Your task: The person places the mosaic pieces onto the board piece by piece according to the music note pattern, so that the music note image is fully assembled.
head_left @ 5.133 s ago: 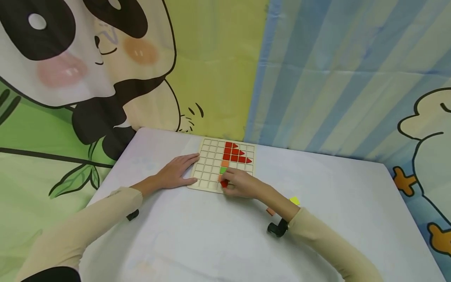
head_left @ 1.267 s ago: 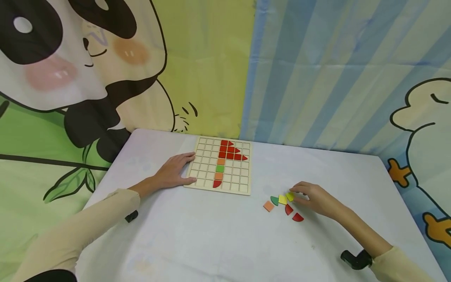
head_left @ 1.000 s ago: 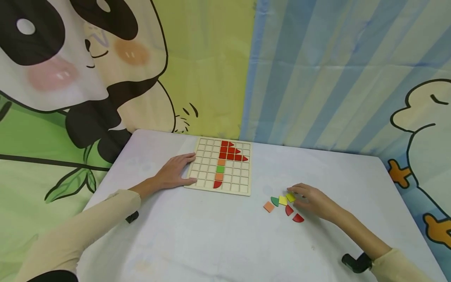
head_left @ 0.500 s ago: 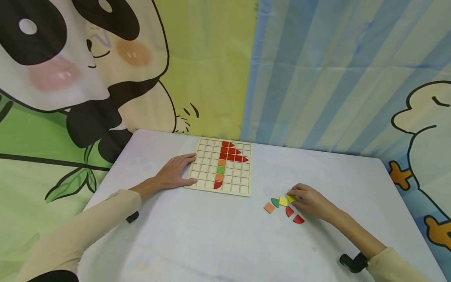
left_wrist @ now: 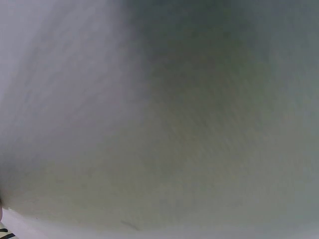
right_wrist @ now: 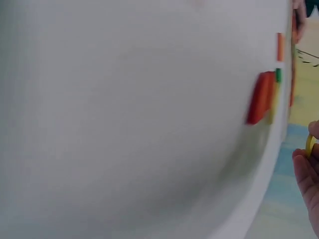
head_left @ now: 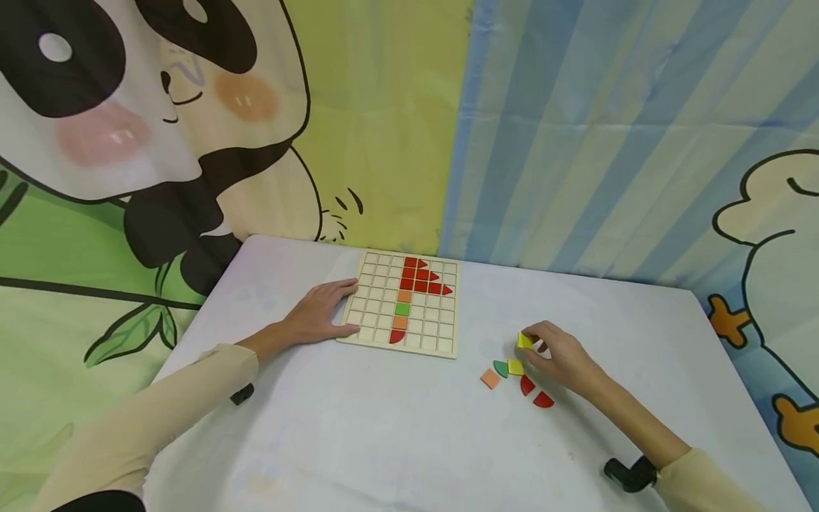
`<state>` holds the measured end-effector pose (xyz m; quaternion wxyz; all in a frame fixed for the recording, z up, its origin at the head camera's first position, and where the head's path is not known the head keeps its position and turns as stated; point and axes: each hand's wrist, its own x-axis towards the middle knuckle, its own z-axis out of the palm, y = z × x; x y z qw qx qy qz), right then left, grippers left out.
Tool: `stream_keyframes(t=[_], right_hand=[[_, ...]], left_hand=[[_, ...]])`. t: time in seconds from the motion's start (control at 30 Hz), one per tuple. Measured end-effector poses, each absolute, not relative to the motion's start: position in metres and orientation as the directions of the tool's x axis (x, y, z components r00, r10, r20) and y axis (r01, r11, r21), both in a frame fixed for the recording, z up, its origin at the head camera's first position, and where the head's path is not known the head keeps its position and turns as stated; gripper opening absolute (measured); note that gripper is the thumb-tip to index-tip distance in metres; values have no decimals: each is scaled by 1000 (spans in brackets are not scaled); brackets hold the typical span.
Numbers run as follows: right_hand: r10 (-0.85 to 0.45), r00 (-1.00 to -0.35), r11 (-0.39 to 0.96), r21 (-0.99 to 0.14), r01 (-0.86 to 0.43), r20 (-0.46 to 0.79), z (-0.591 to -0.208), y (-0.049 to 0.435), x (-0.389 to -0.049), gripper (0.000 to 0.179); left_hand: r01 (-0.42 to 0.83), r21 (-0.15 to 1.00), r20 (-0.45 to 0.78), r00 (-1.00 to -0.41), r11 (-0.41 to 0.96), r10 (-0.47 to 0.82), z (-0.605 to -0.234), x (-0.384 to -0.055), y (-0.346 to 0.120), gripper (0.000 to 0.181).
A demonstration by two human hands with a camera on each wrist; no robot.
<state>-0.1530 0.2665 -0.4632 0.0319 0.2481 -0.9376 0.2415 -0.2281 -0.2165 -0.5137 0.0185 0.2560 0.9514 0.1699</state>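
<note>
My right hand [head_left: 563, 355] pinches a yellow square tile [head_left: 524, 340] between thumb and fingers, held above the table. The right wrist view also shows this yellow tile [right_wrist: 310, 145], edge-on at the fingertips. My left hand [head_left: 320, 311] rests at the left edge of a pale wooden grid board [head_left: 431, 334], fingers spread. On the board, red tiles [head_left: 419, 285] with pointed ends form three rows at the top. Beneath them runs a column with an orange tile, a green tile [head_left: 402, 309], another orange tile and a red quarter-round tile [head_left: 397, 336].
Loose tiles lie below the right hand: an orange square [head_left: 490, 379], a green quarter-round [head_left: 501, 368], a yellow square [head_left: 515, 368] and two red quarter-rounds [head_left: 543, 400]. They lie on a white table [head_left: 384, 427]. A cartoon-printed cloth [head_left: 384, 142] hangs behind. The left wrist view is blurred.
The right hand came from the board to the loose tiles, leaving a red quarter-round at the column's foot. It then took hold of a yellow square and lifted it. The left hand stayed put.
</note>
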Motion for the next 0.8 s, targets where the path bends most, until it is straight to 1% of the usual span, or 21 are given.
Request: stream_keyframes(t=[0.1,0.2,0.33,0.57,0.6,0.8], right_hand=[[-452,-850,718,-454,-527,272,-452,253,-157,34],[-471,-817,671,-467,-576,332,-443,236,-161,33],[-499,-790,626,-484,-612,355,-434,212,-165,32],[-526,-768,577,-510,-638,365,-426,173,-173,30],[-541,-757,562,-512,-650,366,-424,166,-175,29],[-647,-635,449,-462,-765,423,-406,123,-191,22]], left_hand=[[489,330,70,-866,808,496,-514,-229,-217,92],[498,333,85,-862,801,501,-514,-228,-217,92],[497,333,84,-862,801,500,-514,-227,-217,93],[486,324,57,-866,812,496,-515,-226,-217,93],[485,326,57,-867,811,496,-514,-226,-217,93],[491,338,69,-864,803,499,-514,-229,-217,92]])
